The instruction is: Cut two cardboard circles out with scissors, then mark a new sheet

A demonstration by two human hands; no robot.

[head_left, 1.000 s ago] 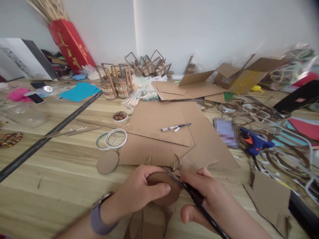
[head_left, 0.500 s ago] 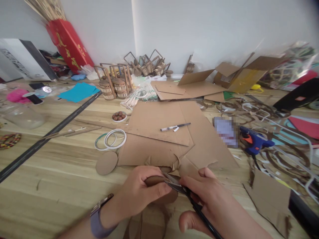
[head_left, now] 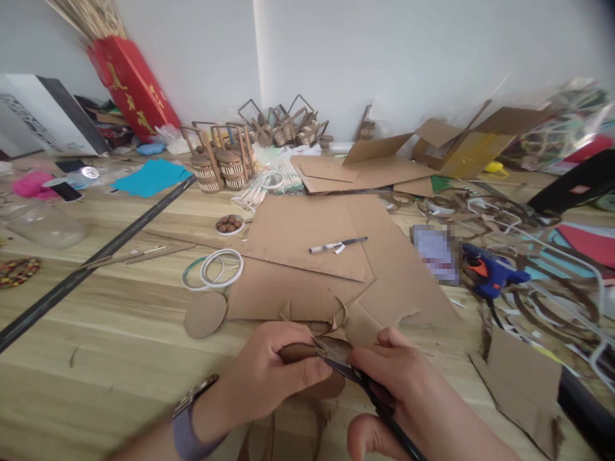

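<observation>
My left hand [head_left: 283,368], with a watch on its wrist, pinches a rounded cardboard piece [head_left: 295,352] between thumb and fingers. In my right hand [head_left: 396,381] are black-handled scissors [head_left: 384,410], their blades at the edge of that piece. The thumb of my right hand is spread away from its fingers, on the lower handle. Left of my hands lies a cardboard disc [head_left: 205,314]. Just beyond them, curled cardboard offcuts [head_left: 339,315] rest by the large cardboard sheets [head_left: 307,237]. Part of the held piece is hidden by my fingers.
A pen [head_left: 337,244] lies on the sheets. Tape rolls [head_left: 221,268] and a dish of brown beads [head_left: 229,225] are to their left. At the right are a blue glue gun [head_left: 494,272], cords and paper strips. Small woven baskets [head_left: 223,163] stand at the back.
The scissors and my right hand have shifted slightly, and the right thumb sits a little lower. The held cardboard has tilted a little, showing more surface beside the blades.
</observation>
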